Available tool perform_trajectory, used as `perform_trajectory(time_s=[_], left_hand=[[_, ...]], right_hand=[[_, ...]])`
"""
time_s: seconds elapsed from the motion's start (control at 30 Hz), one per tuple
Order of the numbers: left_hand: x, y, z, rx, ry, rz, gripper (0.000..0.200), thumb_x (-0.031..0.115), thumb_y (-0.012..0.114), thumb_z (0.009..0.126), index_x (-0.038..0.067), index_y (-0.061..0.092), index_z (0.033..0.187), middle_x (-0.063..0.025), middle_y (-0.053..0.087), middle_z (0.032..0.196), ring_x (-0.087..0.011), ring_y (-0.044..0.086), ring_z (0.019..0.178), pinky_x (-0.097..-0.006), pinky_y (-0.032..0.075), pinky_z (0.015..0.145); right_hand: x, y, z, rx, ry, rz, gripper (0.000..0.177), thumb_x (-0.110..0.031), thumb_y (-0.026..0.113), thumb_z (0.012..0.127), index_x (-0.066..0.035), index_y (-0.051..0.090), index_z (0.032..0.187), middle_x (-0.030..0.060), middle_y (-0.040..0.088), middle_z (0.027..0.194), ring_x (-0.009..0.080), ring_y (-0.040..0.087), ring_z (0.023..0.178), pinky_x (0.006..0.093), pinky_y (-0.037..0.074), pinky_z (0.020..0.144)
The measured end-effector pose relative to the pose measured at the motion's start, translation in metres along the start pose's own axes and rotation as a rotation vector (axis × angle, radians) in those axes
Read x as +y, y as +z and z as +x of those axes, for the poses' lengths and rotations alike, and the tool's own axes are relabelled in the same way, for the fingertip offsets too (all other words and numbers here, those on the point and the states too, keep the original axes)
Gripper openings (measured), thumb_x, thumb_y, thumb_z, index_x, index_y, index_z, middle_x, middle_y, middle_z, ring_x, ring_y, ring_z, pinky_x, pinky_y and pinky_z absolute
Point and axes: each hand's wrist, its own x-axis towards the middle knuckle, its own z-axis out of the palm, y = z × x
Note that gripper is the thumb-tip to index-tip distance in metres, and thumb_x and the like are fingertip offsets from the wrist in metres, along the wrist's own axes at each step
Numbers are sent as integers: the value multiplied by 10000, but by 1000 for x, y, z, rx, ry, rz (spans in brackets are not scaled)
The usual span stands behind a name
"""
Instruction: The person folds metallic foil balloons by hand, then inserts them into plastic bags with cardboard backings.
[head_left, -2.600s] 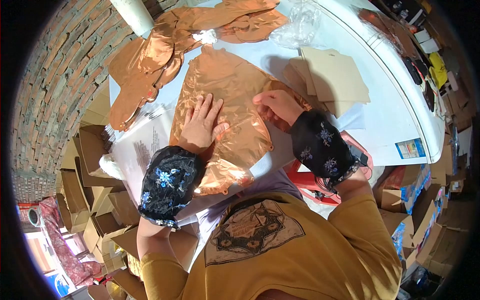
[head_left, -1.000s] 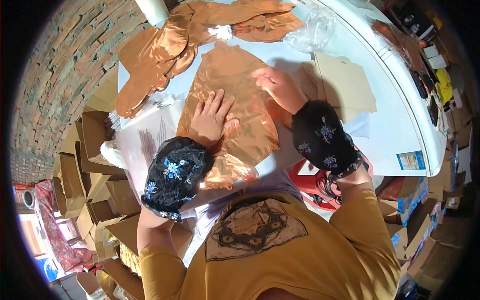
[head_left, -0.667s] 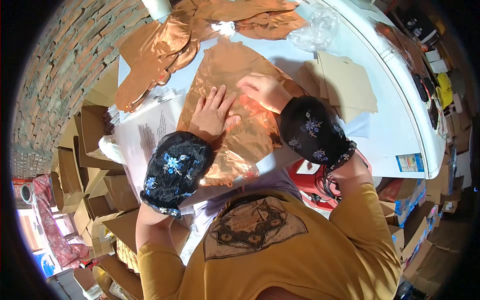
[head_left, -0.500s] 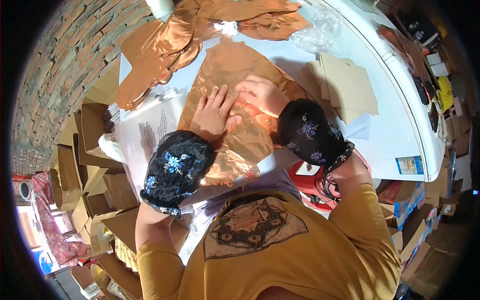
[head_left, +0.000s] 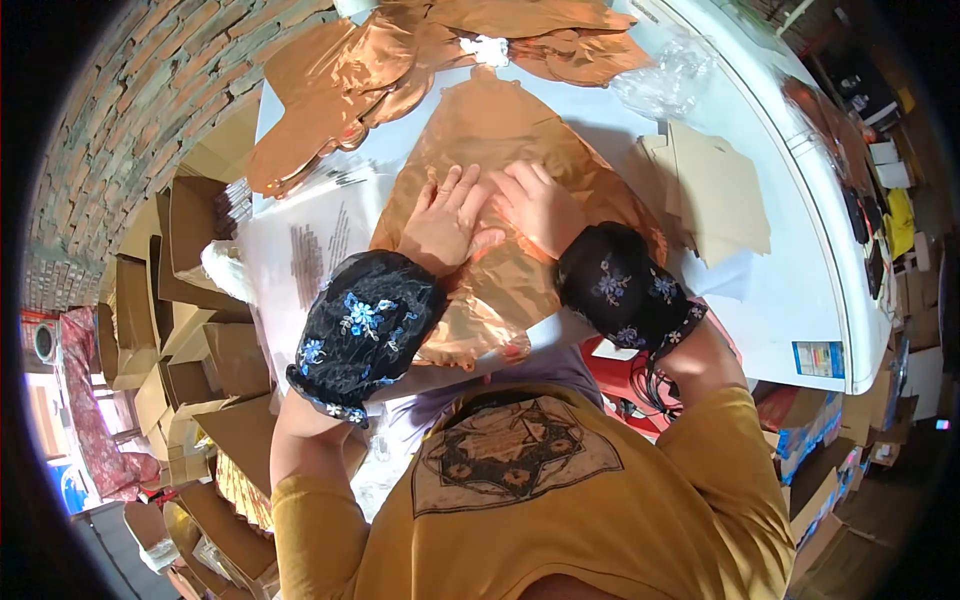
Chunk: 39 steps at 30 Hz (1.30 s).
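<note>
A flat copper-coloured foil balloon (head_left: 500, 115) lies on the white tabletop, its near part creased and folded towards me. My left hand (head_left: 447, 220) rests palm down on its middle, fingers stretched out and slightly apart. Beside it, my right hand (head_left: 540, 207) presses on the same foil with loosely bent fingers, its fingertips close to those of the left. The foil directly under both palms is hidden. Black sleeve covers with blue flowers are on both forearms.
More copper foil balloons (head_left: 350, 75) lie at the far side, with crumpled clear plastic (head_left: 665, 80) to their right. Brown card pieces (head_left: 715, 190) lie on the right of the white table (head_left: 800, 270). Clear plastic bags (head_left: 310, 235) are at the left, near open cardboard boxes (head_left: 205, 240).
The right hand's fingers have spread from a tighter curl and lie flatter on the foil. The left hand stays almost in place. The whole view has shifted slightly.
</note>
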Motion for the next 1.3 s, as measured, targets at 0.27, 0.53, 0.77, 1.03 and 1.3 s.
perform_trajectory(time_s=[0.27,0.53,0.77,1.03,1.3], left_hand=[[-3,-11,-1,13,-23,-144,719,534,562,906,27,380,1383,-171,356,1504,-354,315,1402,-478,264,1131],[-37,-105,-82,305,-452,-615,268,182,507,1000,25,539,1215,-166,648,1071,-269,645,975,-350,509,829],[36,-103,-189,216,-902,-869,310,75,448,1012,7,481,1312,-97,646,1048,-123,606,810,-263,514,701],[65,-82,-187,286,-1071,-1227,363,148,546,986,-19,438,1290,-102,636,1087,-120,622,814,-226,473,653],[70,-86,-161,216,-1220,-1512,425,311,663,932,-4,488,1159,-49,638,800,-52,526,550,-188,336,479]], right_hand=[[-1,6,-1,-24,-15,-39,335,-83,588,785,-16,623,1111,87,561,933,262,563,908,353,490,802],[-4,-6,4,-160,-43,-100,359,-69,579,843,-27,597,1200,75,568,990,265,564,961,353,492,834],[2,2,1,-136,-66,-103,394,-75,592,849,-63,591,1243,69,566,1012,260,570,965,363,500,823],[2,2,2,-127,-75,-91,438,-40,597,815,-55,586,1253,73,550,976,263,566,923,366,497,803],[3,4,3,-114,-96,-96,444,-36,600,804,-38,588,1248,83,546,959,266,563,908,363,490,802]])
